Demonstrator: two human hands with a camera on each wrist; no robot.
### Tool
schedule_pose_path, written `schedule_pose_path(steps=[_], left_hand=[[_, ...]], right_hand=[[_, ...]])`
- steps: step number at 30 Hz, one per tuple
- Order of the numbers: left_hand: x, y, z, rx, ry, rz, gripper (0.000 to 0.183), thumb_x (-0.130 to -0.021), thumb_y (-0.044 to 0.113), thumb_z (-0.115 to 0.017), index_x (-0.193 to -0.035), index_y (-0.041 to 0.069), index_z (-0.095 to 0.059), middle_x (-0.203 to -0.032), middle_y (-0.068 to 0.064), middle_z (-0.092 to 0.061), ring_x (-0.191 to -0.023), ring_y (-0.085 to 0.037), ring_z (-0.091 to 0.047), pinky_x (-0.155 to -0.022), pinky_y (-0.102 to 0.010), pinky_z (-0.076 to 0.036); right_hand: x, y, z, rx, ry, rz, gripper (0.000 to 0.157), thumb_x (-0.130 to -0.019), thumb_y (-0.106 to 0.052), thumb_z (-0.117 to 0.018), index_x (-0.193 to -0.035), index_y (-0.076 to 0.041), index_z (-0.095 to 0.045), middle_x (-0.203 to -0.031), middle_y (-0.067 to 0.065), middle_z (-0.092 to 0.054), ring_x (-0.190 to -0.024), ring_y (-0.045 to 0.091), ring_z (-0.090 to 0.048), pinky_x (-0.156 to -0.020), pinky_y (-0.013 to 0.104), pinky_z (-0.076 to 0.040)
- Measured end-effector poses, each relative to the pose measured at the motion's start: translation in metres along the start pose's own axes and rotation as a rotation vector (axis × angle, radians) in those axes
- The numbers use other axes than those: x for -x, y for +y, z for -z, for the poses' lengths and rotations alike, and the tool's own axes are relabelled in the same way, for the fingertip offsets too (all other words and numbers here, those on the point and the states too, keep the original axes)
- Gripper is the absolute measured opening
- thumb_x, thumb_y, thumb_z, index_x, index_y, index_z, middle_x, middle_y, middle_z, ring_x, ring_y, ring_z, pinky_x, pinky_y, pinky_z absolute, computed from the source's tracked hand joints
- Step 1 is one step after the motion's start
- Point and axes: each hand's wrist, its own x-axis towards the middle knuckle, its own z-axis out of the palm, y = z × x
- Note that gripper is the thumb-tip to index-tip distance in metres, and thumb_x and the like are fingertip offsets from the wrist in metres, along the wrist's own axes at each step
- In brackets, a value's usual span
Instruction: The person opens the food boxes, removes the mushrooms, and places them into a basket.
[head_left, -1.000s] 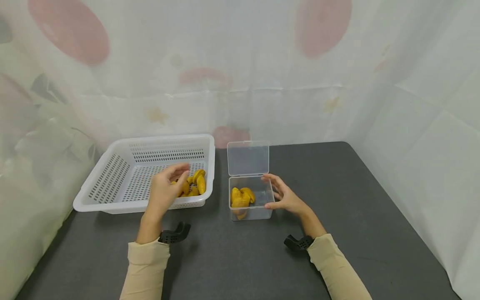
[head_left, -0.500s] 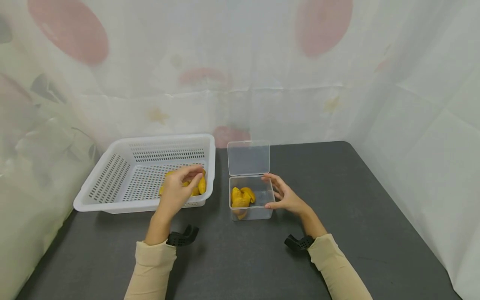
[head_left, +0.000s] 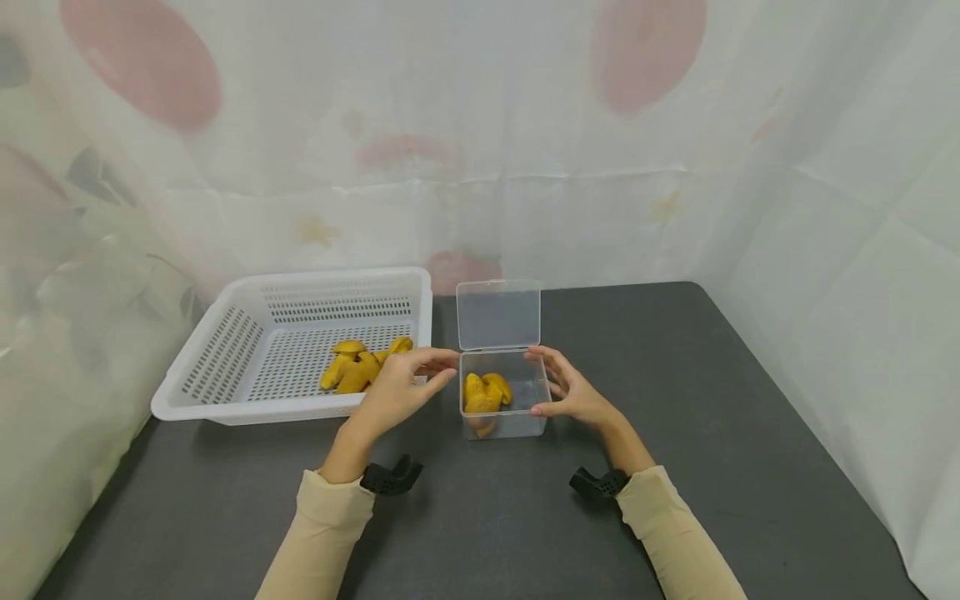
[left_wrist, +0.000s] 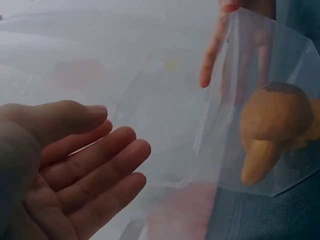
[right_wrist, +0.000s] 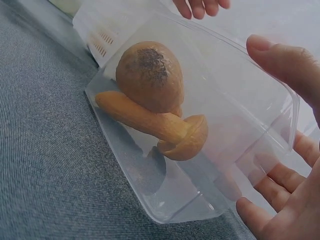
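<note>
A clear plastic box (head_left: 517,427) stands on the table with its hinged lid (head_left: 498,315) raised at the back. Yellow-brown mushrooms (head_left: 482,393) lie in its left part; the right wrist view shows one mushroom (right_wrist: 150,77) with a dark patch and another with a stem and cap (right_wrist: 186,137). My right hand (head_left: 573,397) holds the box at its right side, thumb at the front corner and fingers towards the back. My left hand (head_left: 397,387) hovers beside the box's left rim, fingers loosely bent. Its palm (left_wrist: 37,215) shows nothing held in the left wrist view.
At the left stands a white slotted basket (head_left: 191,412) with several yellow mushrooms (head_left: 352,371) in its right front part, some hidden by my left hand. The dark table (head_left: 720,433) extends to the right. A patterned white curtain (head_left: 517,225) hangs behind.
My left hand has moved right, from above the basket to the left edge of the box, uncovering mushrooms in the basket. The right hand and the box stay in place.
</note>
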Motion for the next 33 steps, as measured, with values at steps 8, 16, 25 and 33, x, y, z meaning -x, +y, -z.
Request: schedule_pose_path(steps=[8, 16, 25, 33], left_hand=[[-0.021, -0.001, -0.012, -0.007, -0.265, -0.029, 0.023, -0.093, 0.016, -0.063, -0.112, 0.006, -0.069, -0.11, -0.012, -0.072, -0.093, -0.019, -0.069, -0.085, -0.032, -0.059], [-0.043, -0.002, -0.015, -0.021, -0.496, -0.131, 0.026, -0.091, 0.012, -0.066, -0.113, -0.001, -0.067, -0.109, -0.016, -0.072, -0.094, -0.022, -0.069, -0.087, -0.038, -0.059], [-0.06, -0.004, -0.025, -0.054, -0.633, -0.085, 0.026, -0.088, 0.013, -0.069, -0.111, 0.001, -0.069, -0.105, -0.013, -0.072, -0.09, -0.016, -0.069, -0.081, -0.022, -0.059], [-0.068, -0.007, -0.031, -0.127, -0.674, -0.052, 0.031, -0.082, 0.018, -0.077, -0.108, 0.003, -0.07, -0.102, -0.01, -0.073, -0.084, -0.012, -0.069, -0.074, -0.016, -0.057]], right_hand=[[0.0, 0.0, 0.0, 0.001, 0.003, -0.004, 0.094, -0.08, -0.018, -0.079, -0.151, -0.007, -0.019, -0.157, 0.024, -0.02, -0.15, 0.045, -0.007, -0.113, 0.075, -0.014], [-0.001, 0.001, 0.0, -0.008, 0.007, -0.01, 0.095, -0.079, -0.019, -0.08, -0.151, -0.007, -0.018, -0.157, 0.025, -0.019, -0.15, 0.045, -0.004, -0.113, 0.075, -0.013], [-0.001, 0.002, 0.0, -0.008, 0.008, -0.011, 0.096, -0.079, -0.021, -0.08, -0.151, -0.007, -0.018, -0.158, 0.024, -0.019, -0.15, 0.044, -0.005, -0.114, 0.074, -0.015], [-0.001, 0.002, 0.0, -0.004, 0.006, -0.007, 0.094, -0.08, -0.018, -0.079, -0.151, -0.006, -0.018, -0.157, 0.024, -0.019, -0.15, 0.044, -0.004, -0.114, 0.075, -0.015]])
